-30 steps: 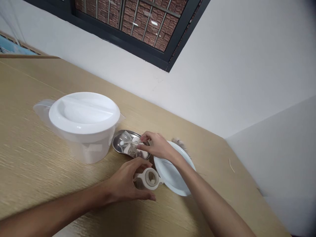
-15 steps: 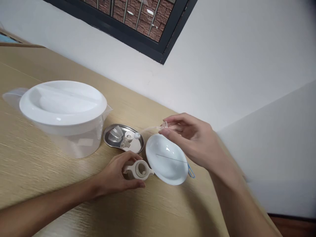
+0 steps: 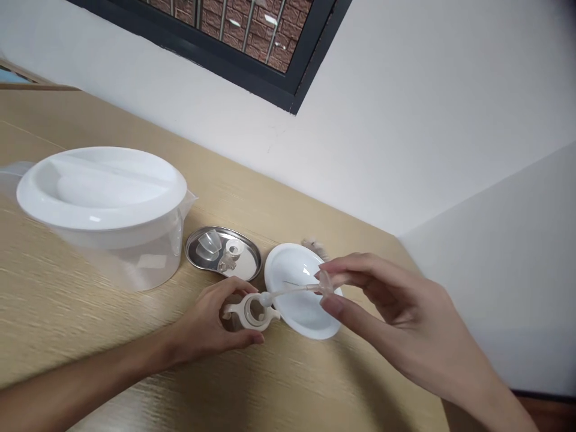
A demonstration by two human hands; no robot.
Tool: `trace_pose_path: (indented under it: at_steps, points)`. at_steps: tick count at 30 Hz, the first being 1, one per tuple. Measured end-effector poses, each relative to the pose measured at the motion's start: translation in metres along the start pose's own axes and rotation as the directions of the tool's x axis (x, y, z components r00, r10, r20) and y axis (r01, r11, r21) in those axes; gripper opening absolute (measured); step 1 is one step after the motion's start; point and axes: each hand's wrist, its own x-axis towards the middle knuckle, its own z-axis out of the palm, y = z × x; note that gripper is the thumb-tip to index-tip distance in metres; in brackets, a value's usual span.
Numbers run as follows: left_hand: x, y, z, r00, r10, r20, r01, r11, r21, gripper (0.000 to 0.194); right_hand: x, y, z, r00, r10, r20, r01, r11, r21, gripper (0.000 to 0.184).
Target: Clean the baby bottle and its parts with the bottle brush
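My left hand [image 3: 225, 318] is closed around a small two-handled baby cup [image 3: 254, 312], whose open mouth faces up toward me. In my right hand [image 3: 387, 318], between thumb and fingertips, is a clear silicone straw [image 3: 294, 289] with a soft mouthpiece. The straw points left, and the white weighted ball [image 3: 266, 299] at its end is over the cup's rim; whether it touches cannot be told. Behind the straw stands a white bowl [image 3: 283, 261], a thin wire lying across it. My right hand covers part of the bowl's right side.
A kidney-shaped metal tray [image 3: 192, 259] holds several small clear and white parts. Left of it stands a large clear pitcher [image 3: 135, 264] with a white lid [image 3: 108, 186]. A blurred bristly thing [image 3: 314, 245] shows behind the bowl. The wall [image 3: 360, 150] borders the table's far edge.
My right hand has moved down and toward me with the straw, bringing the ball from above the tray to the cup's rim. My left hand keeps the cup in about the same place.
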Motion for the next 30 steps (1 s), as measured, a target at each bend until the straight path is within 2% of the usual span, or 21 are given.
trace_pose_path:
  at_steps: [9,14,16,20,24,30]
  points:
    - [-0.001,-0.001,0.001,1.000,0.005,-0.007,-0.005,1.000,0.015,0.053,-0.005,0.009,0.013,0.990,-0.005,0.141,0.023,0.992,-0.128,0.020]
    - [-0.001,-0.002,0.002,0.999,0.024,-0.024,-0.023,0.999,0.042,0.053,0.002,0.006,0.034,0.939,-0.033,0.341,0.084,0.987,-0.136,0.016]
    - [-0.001,-0.002,0.003,0.999,0.033,-0.021,-0.032,0.999,0.043,0.052,0.004,0.008,0.046,0.918,-0.053,0.393,0.099,0.990,-0.098,0.024]
    - [0.000,-0.001,0.004,0.998,0.049,-0.026,-0.048,0.999,0.012,0.050,0.005,0.017,0.063,0.903,-0.100,0.418,0.138,0.988,-0.063,0.040]
    - [0.000,-0.001,0.004,0.998,0.048,-0.026,-0.048,0.999,0.021,0.051,0.004,0.018,0.065,0.890,-0.105,0.444,0.147,0.987,-0.061,0.035]
    - [0.001,-0.001,0.003,0.998,0.054,-0.016,-0.055,0.998,-0.013,0.051,0.008,0.006,0.060,0.872,-0.046,0.488,0.113,0.988,-0.108,0.027]
